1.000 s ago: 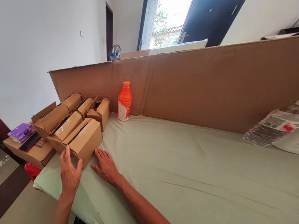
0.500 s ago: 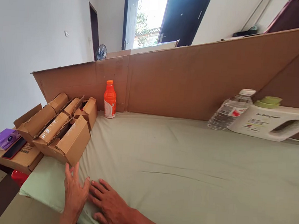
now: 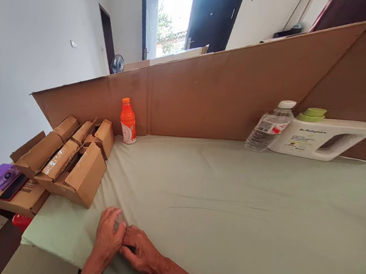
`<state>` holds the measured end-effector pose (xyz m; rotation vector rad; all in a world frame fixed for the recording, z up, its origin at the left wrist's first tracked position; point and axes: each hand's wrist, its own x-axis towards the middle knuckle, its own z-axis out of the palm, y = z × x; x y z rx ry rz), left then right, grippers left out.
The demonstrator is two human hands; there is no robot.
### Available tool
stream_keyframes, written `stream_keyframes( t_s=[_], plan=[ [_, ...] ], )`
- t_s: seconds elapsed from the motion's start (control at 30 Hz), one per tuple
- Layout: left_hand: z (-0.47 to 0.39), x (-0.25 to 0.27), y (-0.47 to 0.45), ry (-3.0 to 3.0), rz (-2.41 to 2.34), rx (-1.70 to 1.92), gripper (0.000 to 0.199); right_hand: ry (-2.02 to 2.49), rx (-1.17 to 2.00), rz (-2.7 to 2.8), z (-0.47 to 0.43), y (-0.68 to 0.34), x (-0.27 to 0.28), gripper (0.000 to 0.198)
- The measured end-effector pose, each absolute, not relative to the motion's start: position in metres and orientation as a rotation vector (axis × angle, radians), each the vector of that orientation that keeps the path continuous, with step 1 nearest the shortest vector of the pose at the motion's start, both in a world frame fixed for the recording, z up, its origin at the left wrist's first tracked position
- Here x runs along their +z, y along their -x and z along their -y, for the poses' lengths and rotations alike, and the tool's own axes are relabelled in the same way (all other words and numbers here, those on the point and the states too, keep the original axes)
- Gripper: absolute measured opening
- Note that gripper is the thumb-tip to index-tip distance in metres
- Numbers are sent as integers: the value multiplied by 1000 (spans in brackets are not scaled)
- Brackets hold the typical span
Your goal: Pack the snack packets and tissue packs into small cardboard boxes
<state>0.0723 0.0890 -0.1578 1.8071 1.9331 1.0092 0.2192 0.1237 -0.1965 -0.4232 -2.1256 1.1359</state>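
My left hand (image 3: pixel 108 234) is over the green cloth (image 3: pixel 216 198) near its front edge, with fingers bent and the thumb apart from them. Nothing shows between them, though the fingers are slightly blurred. Touching it from the right is my right hand (image 3: pixel 142 250), its fingers curled in toward the thumb around a small dark gap. I see no object in that hand. The nearest thing beyond the hands is an open cardboard box (image 3: pixel 89 174) at the left of the cloth.
More cardboard boxes (image 3: pixel 42 153) stand behind it. A purple tissue pack (image 3: pixel 0 176) lies farther left. An orange bottle (image 3: pixel 128 120) stands against the cardboard wall (image 3: pixel 205 100). At the right, a tilted clear water bottle (image 3: pixel 266 128) leans by a white jug (image 3: pixel 309 138) with a green cap.
My left hand has drawn back from the box toward my right hand, and the two now touch. The right hand's fingers, spread flat before, have curled. The view has shifted slightly right.
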Motion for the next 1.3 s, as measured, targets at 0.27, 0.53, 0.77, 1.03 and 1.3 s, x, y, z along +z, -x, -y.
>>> stream_keyframes(
  t_s=[0.27, 0.53, 0.77, 1.03, 1.3],
  plan=[
    [-96, -161, -83, -1827, -1703, 1030, 40, 404, 1314, 2005, -130, -215, -199, 15],
    [-73, -161, -79, -1775, -1661, 1028, 37, 149, 1957, 1928, -137, -235, -172, 42],
    [-90, -148, -75, -1772, -1625, 930, 29, 146, 2203, 1711, -144, -239, -169, 45],
    [-100, -166, -85, -1834, -1540, 956, 30, 109, 2289, 1757, -151, -246, -166, 40],
    [-87, -163, -83, -1800, -1536, 988, 28, 96, 2364, 1800, -150, -248, -165, 48]
  ],
)
